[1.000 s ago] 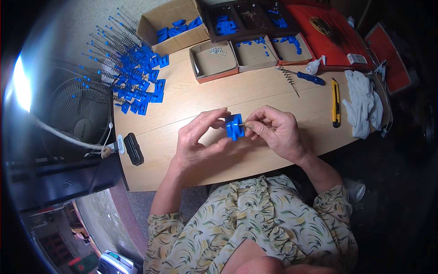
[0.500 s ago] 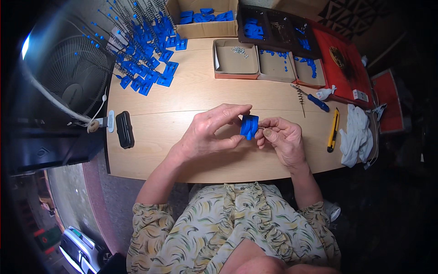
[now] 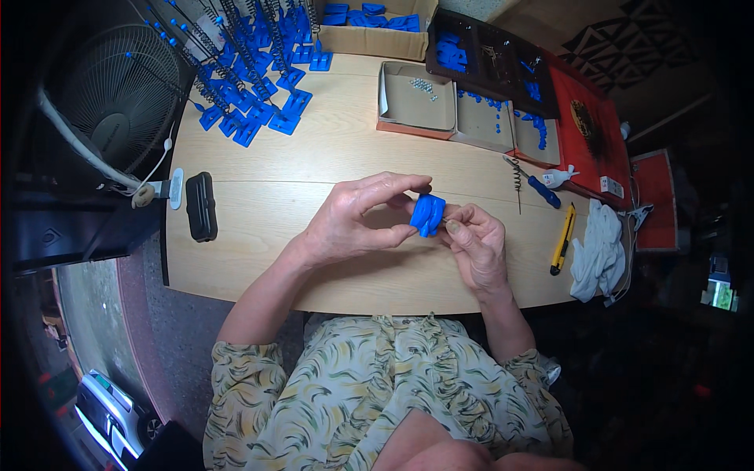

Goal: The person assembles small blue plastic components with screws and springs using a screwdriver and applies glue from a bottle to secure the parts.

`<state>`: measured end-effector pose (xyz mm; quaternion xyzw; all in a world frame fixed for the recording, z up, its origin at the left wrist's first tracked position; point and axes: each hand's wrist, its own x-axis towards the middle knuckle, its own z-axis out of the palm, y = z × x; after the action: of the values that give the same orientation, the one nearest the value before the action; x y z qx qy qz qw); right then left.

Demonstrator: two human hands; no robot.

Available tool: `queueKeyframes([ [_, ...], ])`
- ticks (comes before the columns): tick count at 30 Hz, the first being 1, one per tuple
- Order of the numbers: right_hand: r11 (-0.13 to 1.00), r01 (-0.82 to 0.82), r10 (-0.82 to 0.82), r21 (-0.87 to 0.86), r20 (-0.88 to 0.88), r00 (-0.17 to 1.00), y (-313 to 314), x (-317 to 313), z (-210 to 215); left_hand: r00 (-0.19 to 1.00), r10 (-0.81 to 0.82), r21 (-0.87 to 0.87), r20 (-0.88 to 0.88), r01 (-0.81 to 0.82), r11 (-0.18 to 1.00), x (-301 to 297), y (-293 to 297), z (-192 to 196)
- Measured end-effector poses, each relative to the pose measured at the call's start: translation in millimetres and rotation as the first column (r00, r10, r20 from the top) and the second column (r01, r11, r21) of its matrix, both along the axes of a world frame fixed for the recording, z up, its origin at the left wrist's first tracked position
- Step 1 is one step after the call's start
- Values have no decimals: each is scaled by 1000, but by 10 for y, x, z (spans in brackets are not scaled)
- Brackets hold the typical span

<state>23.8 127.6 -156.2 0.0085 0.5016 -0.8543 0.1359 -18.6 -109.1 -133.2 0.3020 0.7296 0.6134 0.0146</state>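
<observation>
Over the middle of the table, a small blue plastic part (image 3: pixel 428 213) is gripped between the thumb and fingers of my left hand (image 3: pixel 349 218). My right hand (image 3: pixel 481 245) is closed in a pinch against the part's right side. Whatever its fingertips hold there is too small and too covered to name. Lying to the right are a dark coil spring with a straight end (image 3: pixel 517 177) and a screwdriver with a blue handle (image 3: pixel 543 191).
Blue bases with springs and wires (image 3: pixel 255 86) crowd the far left, beside a fan (image 3: pixel 106 118). Small-part boxes (image 3: pixel 416 125), a carton (image 3: pixel 373 41) and a dark tray (image 3: pixel 491 82) line the back. A yellow utility knife (image 3: pixel 563 239), white gloves (image 3: pixel 598 255) and a black case (image 3: pixel 201 206) lie at the sides.
The blue part has tilted slightly between my hands, which stay together around it. The whole view has shifted a little.
</observation>
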Motion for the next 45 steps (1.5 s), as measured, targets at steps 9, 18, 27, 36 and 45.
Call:
queueKeyframes([
  [9, 980, 197, -191, 22, -172, 966, -189, -4, -80, 824, 192, 72, 534, -270, 960, 341, 137, 85],
  [18, 969, 248, -246, -13, -183, 952, -166, 22, -108, 757, 240, 67, 608, -350, 934, 440, 309, 56],
  [27, 969, 246, -244, -9, -181, 953, -140, 60, -143, 689, 168, 109, 705, -340, 934, 456, 439, -53],
  [36, 965, 264, -260, -9, -202, 944, -171, 51, -142, 752, 127, 175, 647, -309, 935, 434, 392, -98],
  [45, 956, 265, -222, 122, -285, 932, -188, 70, -57, 813, 194, 208, 550, -358, 910, 484, 424, -73],
])
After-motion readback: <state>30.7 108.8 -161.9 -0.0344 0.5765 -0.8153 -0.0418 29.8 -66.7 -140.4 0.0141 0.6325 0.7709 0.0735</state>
